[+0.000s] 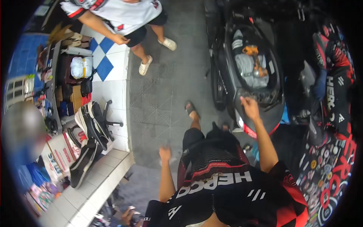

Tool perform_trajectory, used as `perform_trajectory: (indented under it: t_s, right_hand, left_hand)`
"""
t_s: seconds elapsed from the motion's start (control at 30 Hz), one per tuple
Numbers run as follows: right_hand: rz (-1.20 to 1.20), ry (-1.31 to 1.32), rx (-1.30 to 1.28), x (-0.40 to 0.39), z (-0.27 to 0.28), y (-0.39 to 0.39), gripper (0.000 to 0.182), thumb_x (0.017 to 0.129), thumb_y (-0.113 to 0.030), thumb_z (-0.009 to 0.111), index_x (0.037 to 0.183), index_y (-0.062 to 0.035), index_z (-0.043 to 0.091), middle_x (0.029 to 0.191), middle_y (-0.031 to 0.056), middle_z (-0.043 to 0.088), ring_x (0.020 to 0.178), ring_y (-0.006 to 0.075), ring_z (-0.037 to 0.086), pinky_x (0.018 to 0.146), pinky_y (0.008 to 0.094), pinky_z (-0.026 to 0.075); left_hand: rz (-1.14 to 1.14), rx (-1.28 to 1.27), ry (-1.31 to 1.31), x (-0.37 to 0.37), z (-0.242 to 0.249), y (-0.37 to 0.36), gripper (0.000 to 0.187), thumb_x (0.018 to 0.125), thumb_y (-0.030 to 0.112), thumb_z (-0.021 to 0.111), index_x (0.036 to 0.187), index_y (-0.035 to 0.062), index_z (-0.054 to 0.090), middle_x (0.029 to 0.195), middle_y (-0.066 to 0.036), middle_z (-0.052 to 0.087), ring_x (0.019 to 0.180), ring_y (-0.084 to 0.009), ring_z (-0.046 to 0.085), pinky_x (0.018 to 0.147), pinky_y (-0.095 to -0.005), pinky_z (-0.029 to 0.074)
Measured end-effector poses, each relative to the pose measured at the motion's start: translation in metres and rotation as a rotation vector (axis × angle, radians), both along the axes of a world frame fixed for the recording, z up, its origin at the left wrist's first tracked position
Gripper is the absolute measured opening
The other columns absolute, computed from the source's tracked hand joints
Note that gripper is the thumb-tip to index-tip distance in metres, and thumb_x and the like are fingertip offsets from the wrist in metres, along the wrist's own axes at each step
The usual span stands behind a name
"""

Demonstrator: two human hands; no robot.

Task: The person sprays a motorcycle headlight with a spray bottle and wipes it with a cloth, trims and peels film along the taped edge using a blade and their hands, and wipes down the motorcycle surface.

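Note:
My right hand [250,108] reaches to the rear rim of an open scooter storage compartment [279,73]. Its fingertips are at the rim, and I see nothing held in it. Inside the compartment lie an orange power tool [250,50], another orange tool [259,70] and folded grey cloth [245,65]. Low beside my left leg hangs my left hand [165,154], over the dark floor. It is small and smeared, so its grip does not show clearly.
Another person [130,17] in a white shirt stands ahead to the left. Along the left is a tiled ledge [100,166] with long black-and-white seats [89,123], boxes and a wrapped bundle [81,68]. Red-and-black jerseys [336,90] hang at right above a sticker-covered surface [321,170].

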State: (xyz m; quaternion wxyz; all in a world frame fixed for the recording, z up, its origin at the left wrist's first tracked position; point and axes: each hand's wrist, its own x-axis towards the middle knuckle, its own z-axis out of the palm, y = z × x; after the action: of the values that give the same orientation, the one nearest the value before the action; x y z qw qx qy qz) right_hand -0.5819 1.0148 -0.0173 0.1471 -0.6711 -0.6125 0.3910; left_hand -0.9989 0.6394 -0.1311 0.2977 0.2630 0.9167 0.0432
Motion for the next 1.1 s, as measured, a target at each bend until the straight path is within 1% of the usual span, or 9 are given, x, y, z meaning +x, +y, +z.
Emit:
perform_trajectory:
  t_s: [0.03, 0.1, 0.23, 0.43, 0.63, 0.87, 0.97, 1.03, 1.1]
  right_hand:
    - [-0.022, -0.038, -0.008, -0.006, -0.004, 0.008, 0.053, 0.096, -0.046, 0.059, 0.076, 0.0021, 0.066, 0.066, 0.0153, 0.064, 0.062, 0.0184, 0.06, 0.063, 0.0361, 0.046]
    - [-0.149, 0.048, -0.042, -0.012, -0.009, 0.007, 0.052, 0.097, -0.045, 0.06, 0.075, 0.0028, 0.065, 0.062, 0.0106, 0.061, 0.061, 0.0144, 0.057, 0.06, 0.0343, 0.044]
    - [-0.273, 0.146, -0.119, -0.035, -0.006, -0.01, 0.051, 0.097, -0.044, 0.06, 0.072, 0.0, 0.065, 0.058, 0.0009, 0.053, 0.057, 0.0085, 0.047, 0.055, 0.0302, 0.036]
    - [-0.486, 0.345, -0.308, -0.094, 0.014, 0.015, 0.049, 0.098, -0.044, 0.061, 0.069, -0.0041, 0.064, 0.058, -0.0068, 0.044, 0.055, 0.0044, 0.035, 0.051, 0.0274, 0.025]
    - [-0.395, 0.466, -0.108, -0.183, 0.019, 0.192, 0.045, 0.097, -0.036, 0.064, 0.068, -0.0017, 0.063, 0.059, -0.0046, 0.046, 0.058, 0.0049, 0.039, 0.053, 0.0272, 0.03]
    - [-0.139, 0.583, -0.087, -0.27, 0.071, 0.452, 0.05, 0.1, -0.04, 0.06, 0.067, -0.0019, 0.063, 0.055, -0.0033, 0.051, 0.053, 0.0054, 0.043, 0.049, 0.0269, 0.034]
    - [-0.261, 0.852, -0.253, -0.29, 0.101, 0.534, 0.052, 0.102, -0.04, 0.056, 0.066, -0.0032, 0.063, 0.053, -0.0015, 0.053, 0.05, 0.0067, 0.046, 0.048, 0.027, 0.035]
    - [-0.244, 0.978, -0.249, -0.3, 0.102, 0.584, 0.059, 0.104, -0.046, 0.049, 0.066, -0.0029, 0.064, 0.049, -0.0029, 0.045, 0.043, 0.0071, 0.036, 0.043, 0.0261, 0.027]
    - [-0.257, 0.954, -0.248, -0.307, 0.08, 0.627, 0.061, 0.104, -0.048, 0.048, 0.065, -0.0027, 0.064, 0.049, -0.0048, 0.04, 0.044, 0.0065, 0.032, 0.044, 0.0265, 0.024]
  left_hand:
    - [0.075, 0.145, -0.081, -0.018, 0.045, 0.063, 0.049, 0.089, 0.028, 0.067, 0.122, -0.0084, 0.06, 0.109, -0.034, 0.066, 0.108, -0.0479, 0.063, 0.09, -0.0499, 0.049]
    - [0.045, 0.218, -0.127, -0.056, 0.073, 0.13, 0.06, 0.089, 0.033, 0.07, 0.125, -0.0129, 0.057, 0.116, -0.034, 0.064, 0.112, -0.0458, 0.062, 0.098, -0.0463, 0.047]
    - [-0.07, 0.144, -0.176, -0.101, 0.043, 0.222, 0.058, 0.089, 0.032, 0.069, 0.127, -0.0104, 0.057, 0.114, -0.035, 0.065, 0.113, -0.0453, 0.063, 0.099, -0.0457, 0.048]
    - [-0.497, 0.018, -0.296, -0.075, 0.019, 0.357, 0.054, 0.088, 0.03, 0.069, 0.126, -0.0063, 0.059, 0.115, -0.034, 0.064, 0.114, -0.0459, 0.06, 0.098, -0.0477, 0.049]
    - [-0.662, -0.025, -0.361, -0.081, 0.009, 0.504, 0.052, 0.088, 0.031, 0.068, 0.126, -0.0042, 0.06, 0.117, -0.034, 0.063, 0.114, -0.0481, 0.059, 0.098, -0.05, 0.047]
    - [-0.307, 0.131, -0.171, -0.184, 0.014, 0.711, 0.049, 0.088, 0.029, 0.069, 0.122, -0.0064, 0.062, 0.116, -0.036, 0.062, 0.114, -0.0469, 0.06, 0.097, -0.0478, 0.047]
    - [-0.235, 0.179, -0.205, -0.208, 0.033, 0.818, 0.051, 0.088, 0.029, 0.069, 0.122, -0.0086, 0.061, 0.116, -0.035, 0.063, 0.114, -0.047, 0.06, 0.096, -0.0473, 0.047]
    - [-0.227, 0.354, -0.194, -0.208, 0.024, 0.891, 0.05, 0.088, 0.03, 0.069, 0.119, -0.0086, 0.062, 0.115, -0.035, 0.064, 0.114, -0.0473, 0.061, 0.096, -0.047, 0.048]
    - [-0.343, 0.261, -0.191, -0.225, -0.03, 0.955, 0.048, 0.09, 0.032, 0.066, 0.118, -0.0072, 0.062, 0.114, -0.033, 0.065, 0.114, -0.0462, 0.061, 0.096, -0.0476, 0.048]
